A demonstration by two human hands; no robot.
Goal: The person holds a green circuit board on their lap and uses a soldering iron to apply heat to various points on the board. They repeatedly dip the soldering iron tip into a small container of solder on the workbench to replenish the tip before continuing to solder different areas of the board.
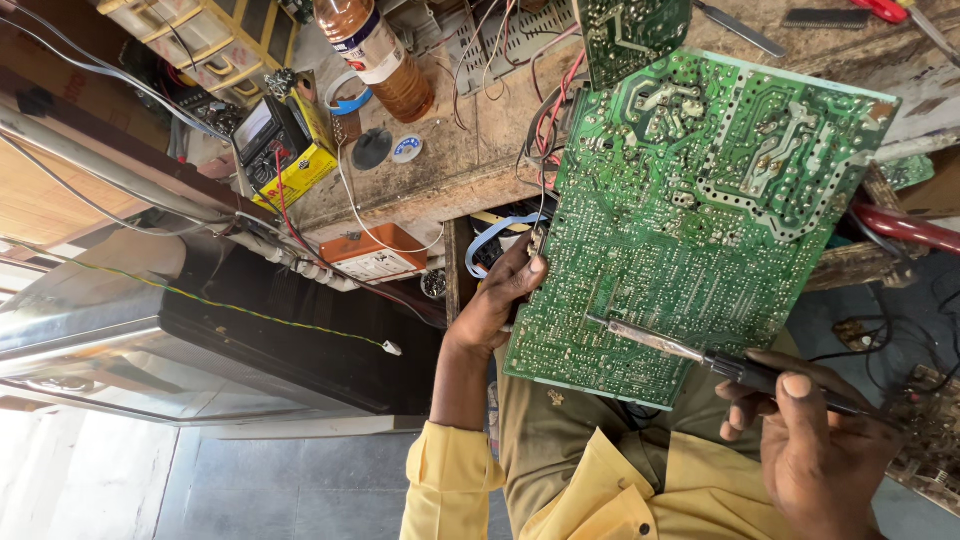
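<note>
On the far left of the worktop (440,170) sit a yellow multimeter (285,145) and an amber bottle (380,55). The left hand (495,300) pinches the left edge of the green circuit board (700,210), fingers closed on it. The right hand (815,445) grips a soldering iron (700,355), its tip touching the board's near side.

yellow rolled sleeves, perhaps olive trousers

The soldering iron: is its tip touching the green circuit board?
Yes. The soldering iron, held in the right hand, has its tip resting on the circuit board, which the left hand steadies.
</note>
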